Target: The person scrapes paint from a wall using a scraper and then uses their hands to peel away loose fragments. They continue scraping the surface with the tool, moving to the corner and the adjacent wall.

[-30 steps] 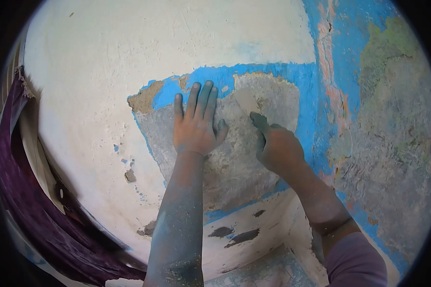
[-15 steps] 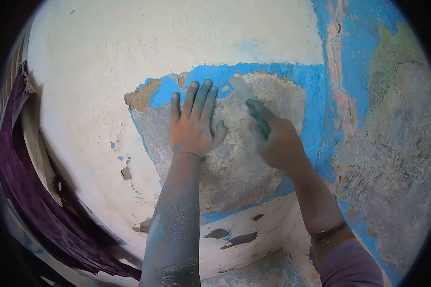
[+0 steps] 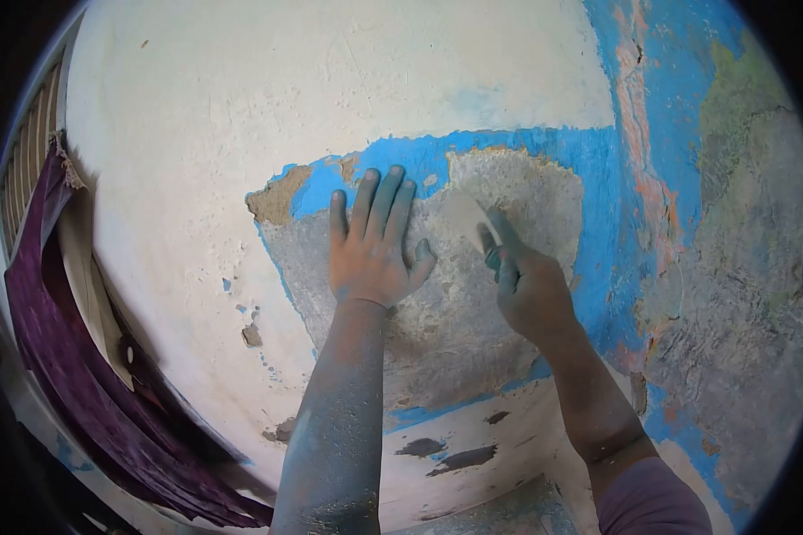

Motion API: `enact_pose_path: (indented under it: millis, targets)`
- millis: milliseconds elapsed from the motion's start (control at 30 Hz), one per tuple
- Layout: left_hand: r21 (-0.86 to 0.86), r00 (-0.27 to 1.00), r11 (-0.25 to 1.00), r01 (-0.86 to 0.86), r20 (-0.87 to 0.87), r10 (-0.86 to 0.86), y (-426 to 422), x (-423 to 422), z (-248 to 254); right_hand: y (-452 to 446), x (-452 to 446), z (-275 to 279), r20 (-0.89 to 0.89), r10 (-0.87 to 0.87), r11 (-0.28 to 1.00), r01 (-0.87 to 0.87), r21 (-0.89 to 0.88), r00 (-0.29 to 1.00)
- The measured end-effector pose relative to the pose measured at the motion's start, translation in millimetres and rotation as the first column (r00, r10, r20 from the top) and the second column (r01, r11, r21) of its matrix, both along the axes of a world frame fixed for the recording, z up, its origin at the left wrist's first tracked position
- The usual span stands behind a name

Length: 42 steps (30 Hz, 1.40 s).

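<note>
Flat against the wall lies my left hand (image 3: 375,245), fingers outstretched, its tips over the strip of blue paint (image 3: 500,140) and its palm over the bare grey patch (image 3: 446,330). My right hand (image 3: 535,285) is closed round the dark handle of a scraper (image 3: 466,217). The scraper's pale blade is tilted up and left over the grey patch, below the ragged edge of the blue paint; whether it touches the wall I cannot tell. Dust coats both hands and the left forearm.
White paint (image 3: 241,89) covers the wall above and left. At the left hangs a purple cloth (image 3: 53,303) beside a slatted frame (image 3: 31,160). A wall corner with blue and orange peeling paint (image 3: 647,187) runs down the right, beside rough grey plaster (image 3: 740,259).
My right hand has drawn the scraper down and slightly right, off the blue edge onto the grey patch. My left hand keeps its place on the wall while the view shifts slightly.
</note>
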<state>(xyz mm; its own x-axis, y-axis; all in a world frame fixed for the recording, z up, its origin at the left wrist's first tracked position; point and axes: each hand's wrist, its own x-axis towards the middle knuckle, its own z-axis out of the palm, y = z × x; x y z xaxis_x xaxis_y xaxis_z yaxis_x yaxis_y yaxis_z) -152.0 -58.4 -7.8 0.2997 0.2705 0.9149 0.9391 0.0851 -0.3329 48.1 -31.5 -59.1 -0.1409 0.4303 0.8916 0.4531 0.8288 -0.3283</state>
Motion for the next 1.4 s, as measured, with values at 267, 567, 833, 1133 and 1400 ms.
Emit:
enact_pose_path:
  millis: [267, 567, 833, 1133, 1400]
  targets:
    - [0.004, 1.000, 1.000, 0.010, 0.008, -0.010, -0.6, -0.4, -0.8, -0.8, -6.8, 20.3, 0.173, -0.224, 0.969, 0.238, -0.069, 0.959]
    - [0.007, 1.000, 1.000, -0.006, -0.010, 0.006, -0.2, 0.3, -1.3, -20.0, -4.0, 51.7, 0.470, -0.327, 0.911, 0.406, -0.075, 0.820]
    - [-0.006, 0.999, 1.000, -0.031, -0.017, 0.031, -1.1, 1.4, 0.7, -21.9, -1.4, 55.0, 0.467, -0.388, 0.906, 0.421, 0.037, 0.795]
    - [-0.004, 1.000, 1.000, -0.016, -0.015, 0.016, -0.5, 0.5, -0.8, -31.0, 4.6, 61.5, 0.604, -0.348, 0.880, 0.472, -0.053, 0.717]
    - [0.012, 0.999, 1.000, -0.009, -0.030, 0.010, -0.3, 1.7, -0.9, -32.0, 6.3, 53.6, 0.544, -0.410, 0.877, 0.480, 0.016, 0.732]
